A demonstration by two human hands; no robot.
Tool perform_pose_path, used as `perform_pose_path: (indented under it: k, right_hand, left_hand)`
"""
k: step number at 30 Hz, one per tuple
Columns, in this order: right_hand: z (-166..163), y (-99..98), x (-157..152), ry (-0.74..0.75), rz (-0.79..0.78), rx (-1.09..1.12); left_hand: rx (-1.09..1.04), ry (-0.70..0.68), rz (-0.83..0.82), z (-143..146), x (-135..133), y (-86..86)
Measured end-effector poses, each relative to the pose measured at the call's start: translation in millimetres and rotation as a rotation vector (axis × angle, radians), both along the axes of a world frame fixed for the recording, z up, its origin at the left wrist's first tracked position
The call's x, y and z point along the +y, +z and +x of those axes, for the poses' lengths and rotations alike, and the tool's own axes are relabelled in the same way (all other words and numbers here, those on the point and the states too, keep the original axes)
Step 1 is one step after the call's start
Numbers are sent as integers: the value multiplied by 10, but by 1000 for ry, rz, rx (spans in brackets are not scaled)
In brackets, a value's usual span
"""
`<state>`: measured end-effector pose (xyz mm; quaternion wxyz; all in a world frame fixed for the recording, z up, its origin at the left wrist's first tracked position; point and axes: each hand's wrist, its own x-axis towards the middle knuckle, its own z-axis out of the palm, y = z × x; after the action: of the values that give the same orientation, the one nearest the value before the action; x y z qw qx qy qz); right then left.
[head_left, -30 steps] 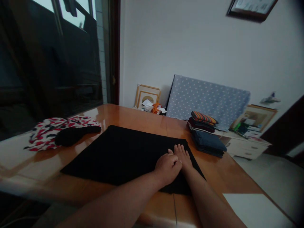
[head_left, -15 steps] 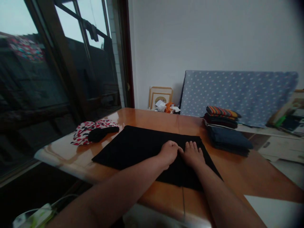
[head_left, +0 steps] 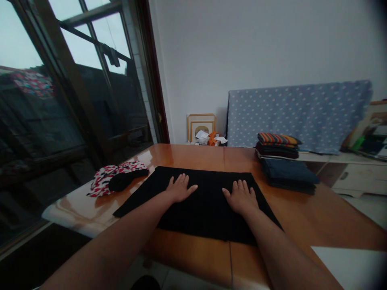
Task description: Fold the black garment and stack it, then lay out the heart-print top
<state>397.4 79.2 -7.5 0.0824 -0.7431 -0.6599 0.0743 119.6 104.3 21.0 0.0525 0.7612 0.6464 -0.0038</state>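
Observation:
A black piece of cloth (head_left: pixel 205 209), perhaps a folded garment, lies spread flat on the wooden table (head_left: pixel 193 155) in front of me. My left hand (head_left: pixel 179 188) rests palm down on its left-centre part, fingers stretched and thumb out to the right. On the right part of the cloth lies my right hand (head_left: pixel 242 196), also flat with the fingers spread. Bare black fabric shows between the two hands. Neither hand grips anything. My left forearm covers some of the cloth's near left edge.
Red-and-white patterned cloth (head_left: pixel 101 179) with a black item (head_left: pixel 125 180) lies crumpled at the table's left. Folded clothes (head_left: pixel 287 171) are stacked at the right, a striped one on top. A white sheet (head_left: pixel 347 264) lies near right. Windows (head_left: pixel 99 80) stand along the left.
My left hand has slid left, away from my right hand, and its curled fingers have opened flat. The right hand stays nearly in place. The view has tilted slightly.

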Motion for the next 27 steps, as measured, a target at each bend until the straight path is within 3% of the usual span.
perform_pose_path:
  k: [4, 8, 11, 13, 15, 18, 27]
  right_hand:
    - [-2, 1, -6, -2, 1, 0]
    - [-6, 6, -5, -7, -1, -14]
    - [-4, -3, -1, -8, 5, -28]
    - [-2, -17, 1, -9, 9, -38]
    - [1, -35, 4, -10, 12, -45]
    - [9, -61, 15, -15, 12, -56]
    - [38, -117, 54, -5, 18, -67]
  left_hand:
    - [48, 139, 22, -469, 105, 135]
    - [53, 165, 79, -405, 72, 181]
    - [12, -36, 94, -57, -97, 108]
    - [-88, -319, 24, 153, -222, 43]
    - [-141, -402, -17, 244, -301, 4]
    - [-152, -316, -32, 124, -309, 14]
    - [-67, 44, 31, -679, -229, 76]
